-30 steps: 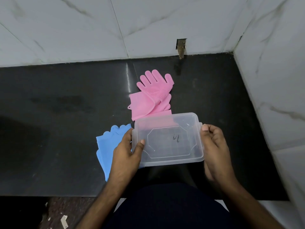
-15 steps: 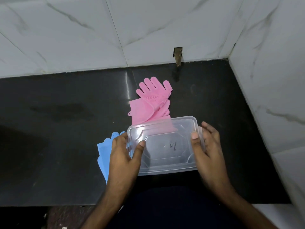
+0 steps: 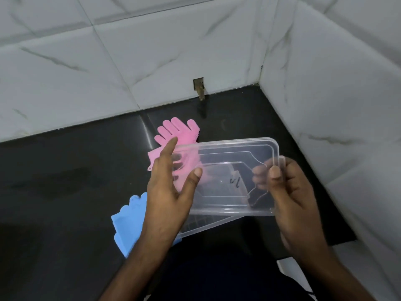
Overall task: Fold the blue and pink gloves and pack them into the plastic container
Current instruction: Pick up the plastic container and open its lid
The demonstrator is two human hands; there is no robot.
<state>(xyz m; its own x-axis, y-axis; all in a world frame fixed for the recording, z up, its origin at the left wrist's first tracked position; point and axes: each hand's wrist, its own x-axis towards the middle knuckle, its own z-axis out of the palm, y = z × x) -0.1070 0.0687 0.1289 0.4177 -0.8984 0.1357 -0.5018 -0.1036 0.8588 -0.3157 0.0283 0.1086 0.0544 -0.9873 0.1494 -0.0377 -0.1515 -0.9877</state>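
Above the dark countertop (image 3: 65,170), near the corner where two white marble-tiled walls (image 3: 108,72) meet, a clear plastic lid (image 3: 227,170) is held up and tilted, its right end pinched by the right hand (image 3: 297,205): the thumb lies on top at the lid's edge and the fingers show blurred through the plastic from underneath. Beneath the lid sits the clear plastic container (image 3: 208,224), mostly covered by it; only its near rim and a ribbed patch show plainly, and how much of it rests on the counter cannot be told. The left hand (image 3: 167,198) is at the left end with fingers loosely spread, the index finger pointing up past the lid's far corner and the thumb lying against the lid's top; whether it grips the container or only steadies it is hidden by the hand itself. A small dark scribble (unreadable) shows through the plastic. The pink gloves (image 3: 175,133) lie on the counter behind the lid, fingertips toward the back wall, their lower part seen only as a pink haze through the plastic and cut by the left hand. The blue gloves (image 3: 130,220) lie at the near left, largely covered by the left wrist and forearm. A small chipped notch (image 3: 199,86) breaks the back wall's base.
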